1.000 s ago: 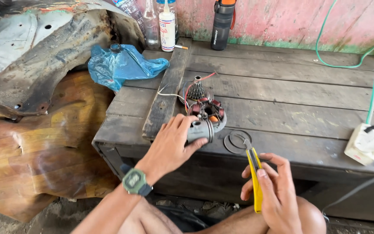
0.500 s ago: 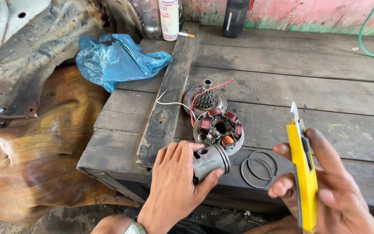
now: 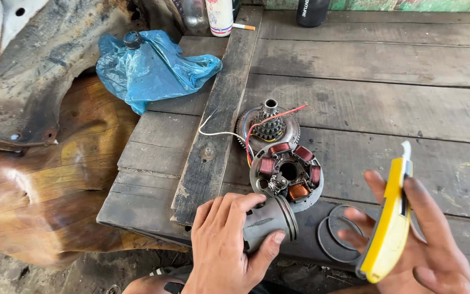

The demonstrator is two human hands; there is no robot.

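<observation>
Weathered dark wooden workbench point(image 3: 387, 103) carries a round stator plate with copper coils point(image 3: 288, 173). Left hand point(image 3: 227, 247) has lifted the grey metal cylinder point(image 3: 267, 220) off it, fingers wrapped around. Right hand point(image 3: 425, 239) now raises a yellow utility knife point(image 3: 390, 218), loosely pinched.

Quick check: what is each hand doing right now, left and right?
Left hand: closed around a grey metal cylinder at the bench edge.
Right hand: fingers loosely curled, holding a yellow utility knife upright above the wooden bench.
</observation>
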